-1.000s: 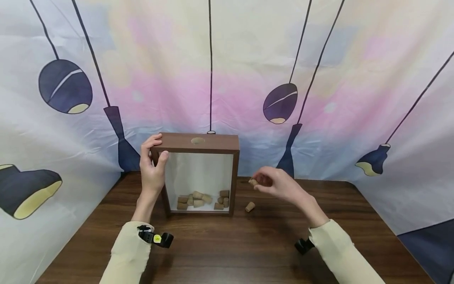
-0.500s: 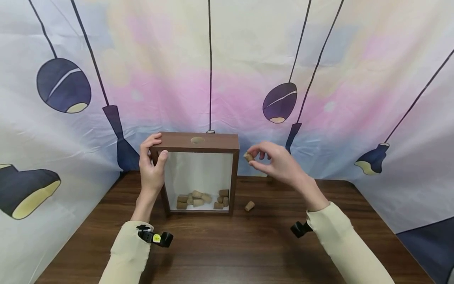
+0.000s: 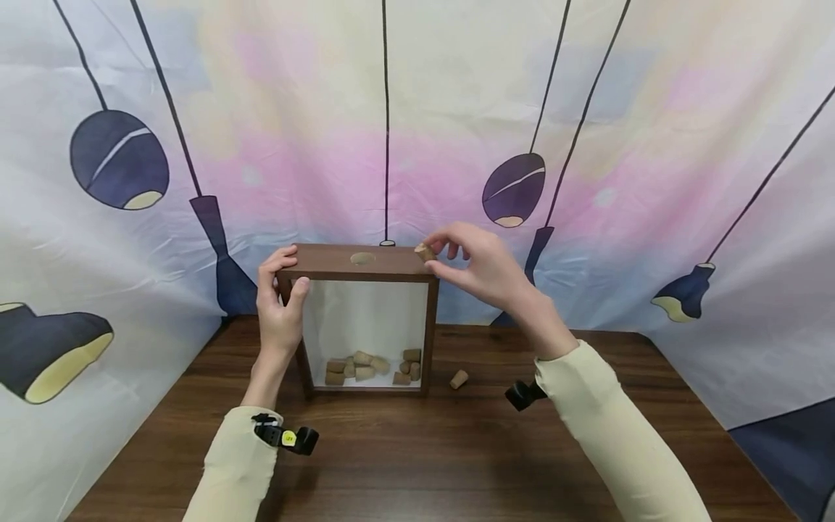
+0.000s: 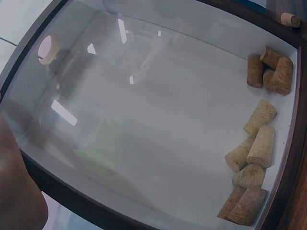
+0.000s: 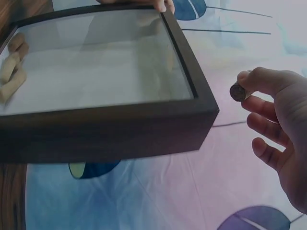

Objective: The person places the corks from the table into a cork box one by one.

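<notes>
**Mia:** When you look from the head view, where is the cork (image 3: 425, 252)?

**Ben:** It sits at the fingertips of the right hand (image 3: 479, 270), pinched between thumb and finger. It is just above the top right corner of the wooden box (image 3: 432, 330). The round hole (image 3: 362, 258) in the top is to the left of it, near but not under it. The cork's long side points left, toward the hole.

**Mia:** And the left hand (image 3: 279, 304)?

**Ben:** It grips the box's top left corner, fingers curled around the frame. The right hand is the 1 closer to the hole with a cork. 1 more cork (image 3: 459, 378) lies on the table (image 3: 417, 464), just right of the box.

**Mia:** What about the left wrist view?

**Ben:** I see through the glass (image 4: 144, 120). A pile of corks (image 4: 256, 153) lies at the bottom.

**Mia:** And the right wrist view?

**Ben:** The cork (image 5: 238, 92) is pinched at the fingertips, beside the box corner (image 5: 206, 115), not touching it.

**Mia:** What changed?

**Ben:** 1 second ago the right hand was low, near the table. Now it is up by the box top.
</notes>
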Tool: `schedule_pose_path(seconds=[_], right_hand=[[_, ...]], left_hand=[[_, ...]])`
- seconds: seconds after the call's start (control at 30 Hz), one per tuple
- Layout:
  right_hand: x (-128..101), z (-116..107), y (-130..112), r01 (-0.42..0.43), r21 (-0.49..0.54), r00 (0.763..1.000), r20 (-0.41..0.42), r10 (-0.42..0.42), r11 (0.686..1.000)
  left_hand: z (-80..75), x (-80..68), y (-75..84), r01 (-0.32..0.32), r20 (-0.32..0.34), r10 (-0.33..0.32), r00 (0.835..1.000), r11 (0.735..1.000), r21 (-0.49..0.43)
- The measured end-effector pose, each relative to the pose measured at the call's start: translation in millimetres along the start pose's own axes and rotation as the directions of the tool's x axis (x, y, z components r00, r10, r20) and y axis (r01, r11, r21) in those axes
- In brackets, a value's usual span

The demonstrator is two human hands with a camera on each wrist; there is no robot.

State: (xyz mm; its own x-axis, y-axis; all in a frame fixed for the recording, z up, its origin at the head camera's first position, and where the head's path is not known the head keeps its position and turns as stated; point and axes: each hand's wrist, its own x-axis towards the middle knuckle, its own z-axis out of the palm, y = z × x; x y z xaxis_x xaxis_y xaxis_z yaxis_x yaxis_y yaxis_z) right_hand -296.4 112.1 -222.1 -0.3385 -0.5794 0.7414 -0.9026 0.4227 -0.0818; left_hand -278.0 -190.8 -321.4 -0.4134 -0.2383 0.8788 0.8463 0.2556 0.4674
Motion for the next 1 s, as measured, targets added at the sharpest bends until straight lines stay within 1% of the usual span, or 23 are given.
schedule_pose_path(seconds=[0.23,0.47,0.6,0.77,1.0], right_hand=[[23,14,-7,0.003,0.012,0.999,0.040,-0.004,1.000],[45,32,-15,-0.034,0.039,0.995,0.091,0.031,0.999],[54,43,-18,-0.055,0.040,0.990,0.134,0.049,0.998],[57,54,-19,-0.128,0.026,0.974,0.193,0.120,0.991],[61,60,-21,-0.250,0.009,0.948,0.204,0.243,0.968]], left_hand=[[-1.1,-0.7,-2.0,0.003,-0.006,-0.003,1.000,1.000,-0.007],[-2.6,-0.8,-3.4,-0.014,-0.014,0.014,1.000,1.000,-0.018],[-3.0,-1.4,-3.3,-0.011,-0.020,0.011,1.000,1.000,-0.017],[-1.5,-1.2,-3.7,-0.006,-0.004,0.006,1.000,1.000,-0.016],[0.8,-0.2,-4.2,-0.005,0.000,0.005,1.000,1.000,-0.013]])
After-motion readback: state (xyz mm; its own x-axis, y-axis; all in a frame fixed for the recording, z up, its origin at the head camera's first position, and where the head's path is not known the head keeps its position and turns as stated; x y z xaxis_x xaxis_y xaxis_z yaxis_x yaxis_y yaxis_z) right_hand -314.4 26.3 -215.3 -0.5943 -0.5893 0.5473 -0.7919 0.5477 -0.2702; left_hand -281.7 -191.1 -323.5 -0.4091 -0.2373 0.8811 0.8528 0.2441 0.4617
